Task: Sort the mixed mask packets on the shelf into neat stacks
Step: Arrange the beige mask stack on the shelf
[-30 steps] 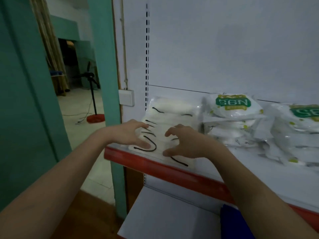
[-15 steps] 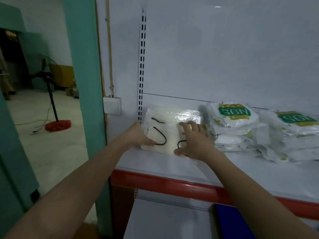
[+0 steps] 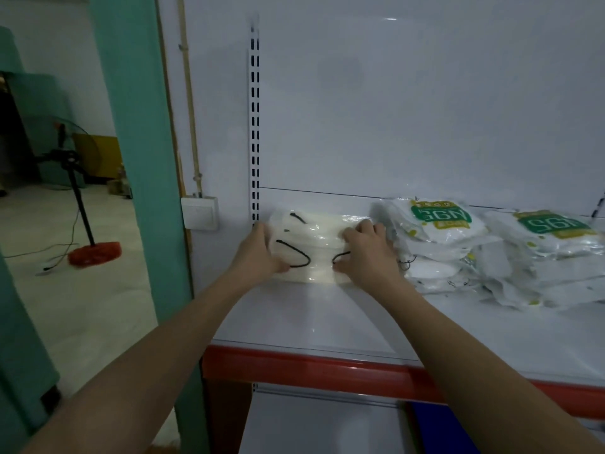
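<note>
A stack of clear packets holding white masks with black ear loops point(image 3: 319, 244) lies at the back left of the white shelf point(image 3: 327, 322), against the rear panel. My left hand point(image 3: 258, 253) grips the stack's left end, thumb on the front edge. My right hand point(image 3: 366, 253) grips its right end, fingers curled over the top. Right of it stands a pile of white packets with green N95 labels point(image 3: 438, 247), and a second such pile point(image 3: 553, 257) spreads loosely further right.
The shelf has a red front lip point(image 3: 327, 365); a lower white shelf and a blue object point(image 3: 435, 430) sit below. A slotted upright point(image 3: 254, 126) and a teal pillar point(image 3: 144, 158) stand to the left. A fan stand with a red base point(image 3: 95, 253) is on the floor.
Both hands slid the black-loop stack from the shelf's front edge back against the rear panel and now hold its two ends. The view moved closer and to the right.
</note>
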`<state>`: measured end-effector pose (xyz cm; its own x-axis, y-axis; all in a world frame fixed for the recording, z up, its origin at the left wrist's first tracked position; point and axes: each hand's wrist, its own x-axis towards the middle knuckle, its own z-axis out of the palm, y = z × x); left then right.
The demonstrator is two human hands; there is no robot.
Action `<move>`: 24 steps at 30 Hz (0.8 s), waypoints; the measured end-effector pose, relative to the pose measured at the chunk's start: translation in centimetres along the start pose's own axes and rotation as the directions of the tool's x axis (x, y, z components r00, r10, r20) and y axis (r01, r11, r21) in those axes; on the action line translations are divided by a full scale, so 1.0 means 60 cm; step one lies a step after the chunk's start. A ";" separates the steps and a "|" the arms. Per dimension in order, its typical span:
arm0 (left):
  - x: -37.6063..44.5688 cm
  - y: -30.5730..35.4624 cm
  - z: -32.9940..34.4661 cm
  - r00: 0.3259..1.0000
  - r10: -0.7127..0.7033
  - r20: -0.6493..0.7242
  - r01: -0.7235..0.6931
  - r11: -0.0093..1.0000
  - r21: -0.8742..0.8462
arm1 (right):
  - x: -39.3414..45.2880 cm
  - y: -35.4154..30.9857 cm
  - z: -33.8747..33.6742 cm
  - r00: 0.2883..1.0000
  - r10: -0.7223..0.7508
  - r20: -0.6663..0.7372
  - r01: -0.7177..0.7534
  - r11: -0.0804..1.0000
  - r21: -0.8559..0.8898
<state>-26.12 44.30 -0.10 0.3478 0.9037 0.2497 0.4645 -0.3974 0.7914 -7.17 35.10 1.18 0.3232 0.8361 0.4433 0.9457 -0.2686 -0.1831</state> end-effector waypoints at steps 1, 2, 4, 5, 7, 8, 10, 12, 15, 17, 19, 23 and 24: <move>0.005 0.003 0.001 1.000 0.002 0.009 -0.003 0.999 0.033 | 0.004 -0.001 0.003 1.000 -0.016 -0.012 0.015 0.999 -0.033; 0.010 0.006 0.003 1.000 0.007 0.028 -0.009 0.997 0.071 | 0.005 0.000 0.005 1.000 -0.026 -0.002 0.026 0.998 -0.063; 0.015 0.006 0.007 0.998 0.051 0.026 -0.056 0.963 0.263 | 0.008 0.004 0.011 0.999 -0.034 0.028 0.036 0.997 -0.075; 0.017 0.009 0.006 0.993 0.115 0.007 -0.108 0.907 0.406 | 0.010 0.006 0.011 0.998 -0.043 0.042 0.045 0.997 -0.064; 0.028 0.018 0.005 0.961 0.268 0.062 -0.247 0.737 0.629 | 0.016 0.008 0.004 0.994 -0.059 0.089 0.066 0.995 -0.077; 0.036 0.024 0.006 0.943 0.307 0.127 -0.305 0.650 0.696 | 0.021 0.007 -0.001 0.992 -0.059 0.114 0.072 0.991 -0.109; 0.052 0.037 0.012 0.917 0.310 0.250 -0.381 0.501 0.777 | 0.031 0.006 -0.005 0.987 -0.047 0.153 0.077 0.979 -0.190; 0.068 0.051 0.021 0.907 0.278 0.315 -0.408 0.408 0.817 | 0.043 0.006 0.001 0.983 -0.041 0.180 0.093 0.953 -0.287; 0.081 0.061 0.042 0.906 0.284 0.315 -0.401 0.331 0.854 | 0.054 0.007 0.018 0.987 -0.060 0.147 0.106 0.937 -0.333; 0.087 0.054 0.055 0.900 0.350 0.262 -0.372 0.300 0.879 | 0.060 0.004 0.026 0.994 -0.078 0.079 0.101 0.929 -0.356; 0.094 0.047 0.059 0.889 0.400 0.224 -0.364 0.319 0.875 | 0.068 0.004 0.030 0.995 -0.099 0.030 0.103 0.923 -0.370; 0.111 0.051 0.037 0.893 0.314 0.323 -0.437 0.429 0.790 | 0.080 0.017 0.026 0.987 -0.138 0.087 0.159 0.936 -0.314; 0.115 0.055 0.030 0.890 0.276 0.362 -0.453 0.457 0.766 | 0.083 0.018 0.019 0.982 -0.135 0.134 0.169 0.942 -0.291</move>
<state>-20.74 48.97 3.23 0.7326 0.6374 0.2386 0.6783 -0.7127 -0.1786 -4.55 39.52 2.22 0.1850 0.9213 0.3420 0.9553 -0.2503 0.1576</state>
